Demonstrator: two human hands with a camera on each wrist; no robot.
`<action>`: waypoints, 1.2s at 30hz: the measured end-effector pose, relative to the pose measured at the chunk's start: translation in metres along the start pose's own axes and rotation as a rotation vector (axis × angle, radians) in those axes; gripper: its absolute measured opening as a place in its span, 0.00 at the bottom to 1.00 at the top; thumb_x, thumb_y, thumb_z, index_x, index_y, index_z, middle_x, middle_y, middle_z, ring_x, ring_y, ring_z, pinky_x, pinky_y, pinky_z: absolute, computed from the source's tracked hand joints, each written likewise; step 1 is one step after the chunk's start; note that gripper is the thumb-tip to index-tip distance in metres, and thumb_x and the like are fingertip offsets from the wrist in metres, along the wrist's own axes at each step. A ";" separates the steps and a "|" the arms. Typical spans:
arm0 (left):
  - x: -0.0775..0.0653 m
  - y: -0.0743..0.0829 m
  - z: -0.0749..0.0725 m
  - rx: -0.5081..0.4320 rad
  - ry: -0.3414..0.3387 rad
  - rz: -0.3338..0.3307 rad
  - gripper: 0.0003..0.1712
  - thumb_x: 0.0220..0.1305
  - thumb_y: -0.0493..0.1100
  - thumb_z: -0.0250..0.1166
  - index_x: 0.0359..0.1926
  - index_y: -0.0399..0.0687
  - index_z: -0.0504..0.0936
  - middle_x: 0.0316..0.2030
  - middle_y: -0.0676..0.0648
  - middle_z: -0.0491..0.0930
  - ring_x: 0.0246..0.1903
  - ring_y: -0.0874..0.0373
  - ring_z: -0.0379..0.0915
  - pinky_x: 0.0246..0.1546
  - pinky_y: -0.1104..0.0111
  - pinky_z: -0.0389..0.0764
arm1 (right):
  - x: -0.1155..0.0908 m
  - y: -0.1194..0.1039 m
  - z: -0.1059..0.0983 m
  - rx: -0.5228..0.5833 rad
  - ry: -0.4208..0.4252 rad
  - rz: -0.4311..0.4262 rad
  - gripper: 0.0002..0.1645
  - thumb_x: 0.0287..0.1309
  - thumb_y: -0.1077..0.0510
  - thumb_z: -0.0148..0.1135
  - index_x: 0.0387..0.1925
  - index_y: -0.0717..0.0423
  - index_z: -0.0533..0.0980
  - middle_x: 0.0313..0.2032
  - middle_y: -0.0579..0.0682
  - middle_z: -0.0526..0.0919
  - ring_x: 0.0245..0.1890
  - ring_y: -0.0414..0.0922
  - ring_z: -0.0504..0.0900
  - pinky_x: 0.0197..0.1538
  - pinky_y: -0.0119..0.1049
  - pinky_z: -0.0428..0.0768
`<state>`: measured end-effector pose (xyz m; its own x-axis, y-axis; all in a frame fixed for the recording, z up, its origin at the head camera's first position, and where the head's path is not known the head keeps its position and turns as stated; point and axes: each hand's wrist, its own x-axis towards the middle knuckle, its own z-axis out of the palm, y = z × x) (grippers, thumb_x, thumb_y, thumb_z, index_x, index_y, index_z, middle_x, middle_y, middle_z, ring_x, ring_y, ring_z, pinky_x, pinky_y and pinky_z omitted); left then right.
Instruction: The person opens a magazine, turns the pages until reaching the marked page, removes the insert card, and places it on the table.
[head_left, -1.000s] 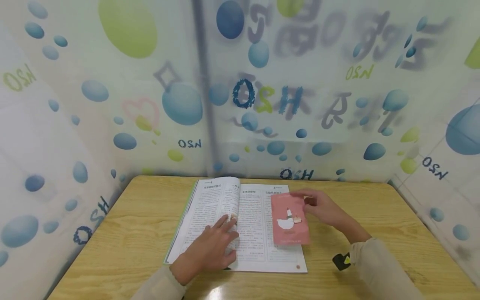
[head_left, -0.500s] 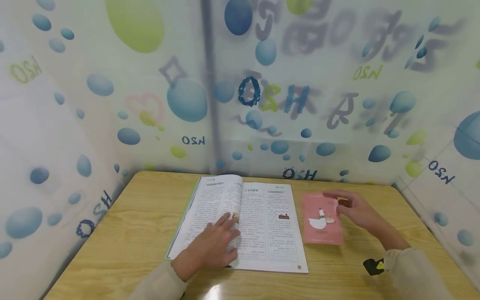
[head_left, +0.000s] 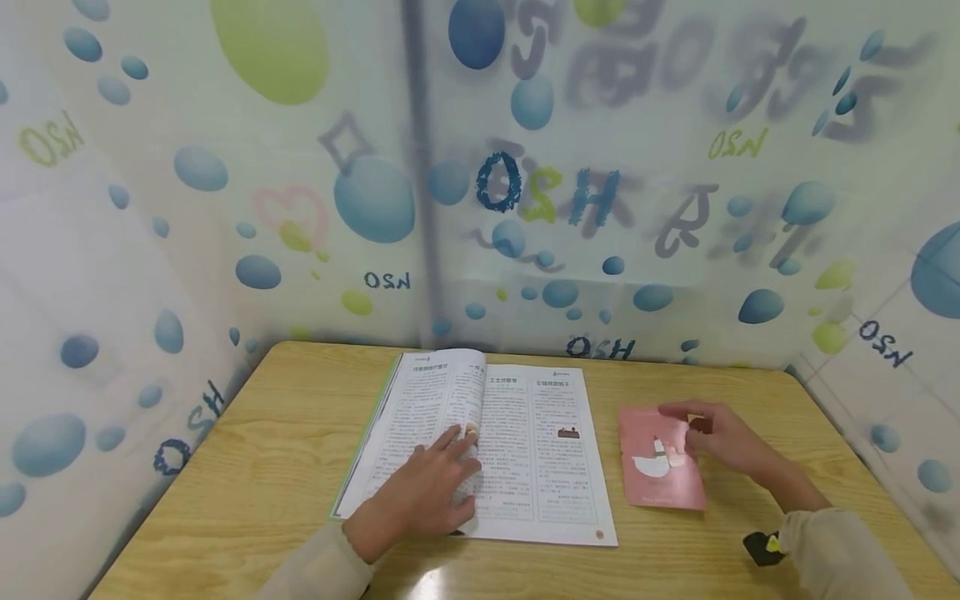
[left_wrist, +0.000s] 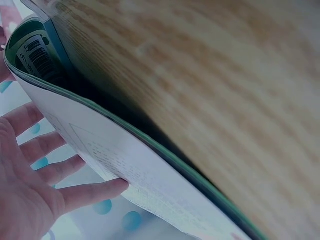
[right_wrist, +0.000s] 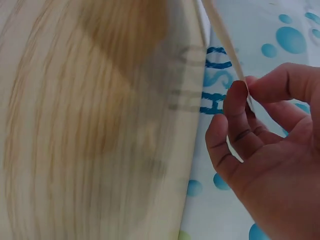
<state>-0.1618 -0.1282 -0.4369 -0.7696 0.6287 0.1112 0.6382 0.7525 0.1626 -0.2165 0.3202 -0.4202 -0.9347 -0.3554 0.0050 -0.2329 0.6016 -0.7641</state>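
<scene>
An open magazine (head_left: 551, 500) lies on the wooden table, its left-hand pages curving up near the middle. My left hand (head_left: 420, 492) rests on it with the fingers spread across the inner part of the pages. The left wrist view shows the left hand (left_wrist: 30, 175) with fingertips against the printed page (left_wrist: 115, 155), above a gap under the curved magazine. To the right of the magazine, my right hand (head_left: 727, 437) pinches the upper right corner of a thin pink notebook (head_left: 652, 483) with a white goose on its cover. Edge-on, the notebook (right_wrist: 225, 37) sits between thumb and fingers.
The wooden table (head_left: 255, 450) reaches back to a pale curtain (head_left: 337, 308) printed with blue and green drops, which also hangs along both sides. A small black and yellow device (head_left: 763, 548) shows at the right sleeve cuff.
My right hand has carried the pink notebook off the magazine's right page, rightward and then slightly toward me, over the table. The left hand has stayed on the magazine.
</scene>
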 end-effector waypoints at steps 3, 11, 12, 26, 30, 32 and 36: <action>0.000 0.000 0.000 -0.002 -0.001 -0.001 0.21 0.58 0.49 0.62 0.50 0.47 0.84 0.66 0.40 0.70 0.67 0.37 0.62 0.44 0.36 0.77 | 0.001 0.005 0.002 -0.091 -0.017 -0.004 0.28 0.57 0.73 0.55 0.61 0.68 0.74 0.57 0.65 0.77 0.37 0.45 0.74 0.35 0.32 0.76; 0.000 0.001 -0.001 0.008 0.005 0.002 0.20 0.58 0.49 0.62 0.50 0.47 0.84 0.66 0.40 0.71 0.67 0.37 0.63 0.44 0.37 0.78 | 0.000 0.008 0.011 -0.194 -0.069 0.002 0.27 0.56 0.72 0.61 0.59 0.70 0.74 0.58 0.68 0.73 0.36 0.46 0.73 0.31 0.32 0.77; 0.000 0.001 -0.001 0.009 0.005 0.002 0.20 0.58 0.49 0.62 0.50 0.47 0.84 0.66 0.40 0.71 0.67 0.37 0.63 0.44 0.37 0.78 | 0.000 0.008 0.012 -0.199 -0.075 -0.003 0.27 0.56 0.72 0.62 0.59 0.71 0.73 0.58 0.69 0.72 0.35 0.46 0.73 0.31 0.32 0.77; 0.000 0.001 -0.002 -0.002 -0.012 -0.011 0.21 0.58 0.49 0.62 0.50 0.47 0.84 0.66 0.40 0.70 0.67 0.37 0.62 0.44 0.37 0.77 | 0.002 0.009 0.016 -0.324 -0.096 -0.044 0.27 0.58 0.66 0.67 0.60 0.69 0.75 0.61 0.73 0.72 0.46 0.53 0.79 0.45 0.43 0.83; 0.001 0.001 -0.002 -0.003 -0.011 -0.009 0.20 0.58 0.49 0.62 0.50 0.47 0.84 0.66 0.40 0.71 0.67 0.37 0.63 0.44 0.37 0.78 | 0.002 0.009 0.016 -0.338 -0.104 -0.048 0.27 0.59 0.65 0.66 0.60 0.66 0.76 0.63 0.72 0.70 0.47 0.55 0.79 0.45 0.43 0.82; 0.001 0.001 -0.002 -0.002 -0.005 -0.006 0.20 0.58 0.49 0.62 0.50 0.47 0.84 0.66 0.39 0.71 0.67 0.37 0.63 0.44 0.37 0.78 | 0.002 0.009 0.016 -0.345 -0.107 -0.044 0.26 0.60 0.64 0.65 0.61 0.64 0.76 0.64 0.72 0.70 0.50 0.57 0.80 0.47 0.43 0.82; 0.000 0.002 -0.004 0.009 -0.010 -0.006 0.20 0.59 0.50 0.62 0.50 0.47 0.84 0.66 0.40 0.71 0.67 0.37 0.63 0.44 0.37 0.78 | 0.001 0.007 0.014 -0.333 -0.115 -0.024 0.27 0.61 0.64 0.63 0.63 0.63 0.74 0.67 0.72 0.66 0.49 0.57 0.80 0.44 0.41 0.83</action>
<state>-0.1609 -0.1275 -0.4325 -0.7734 0.6259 0.1004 0.6335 0.7581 0.1548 -0.2147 0.3139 -0.4344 -0.8960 -0.4391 -0.0661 -0.3471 0.7854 -0.5126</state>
